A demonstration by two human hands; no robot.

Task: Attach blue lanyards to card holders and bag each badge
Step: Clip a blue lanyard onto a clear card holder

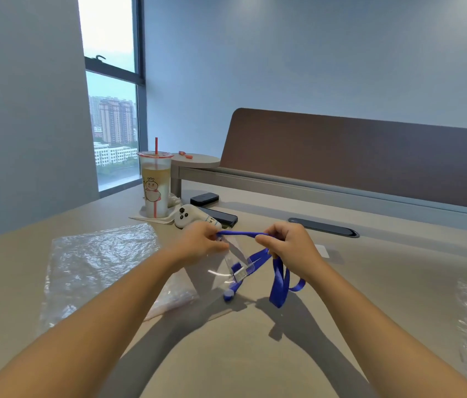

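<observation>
Above beige table (255, 354), left hand (202, 242) and right hand (292, 245) pinch blue lanyard (240, 233) stretched sideways.

The white controller (190, 216) bears digits, seemingly "40"; nothing else is legible.

Single head view: your camera looks forward and down over both forearms along the desk (255, 354). Hands sit close, mid-frame. Wide-angle lens bends the edges; far divider panel (370, 156) and window (111, 110) fill the background.
</observation>
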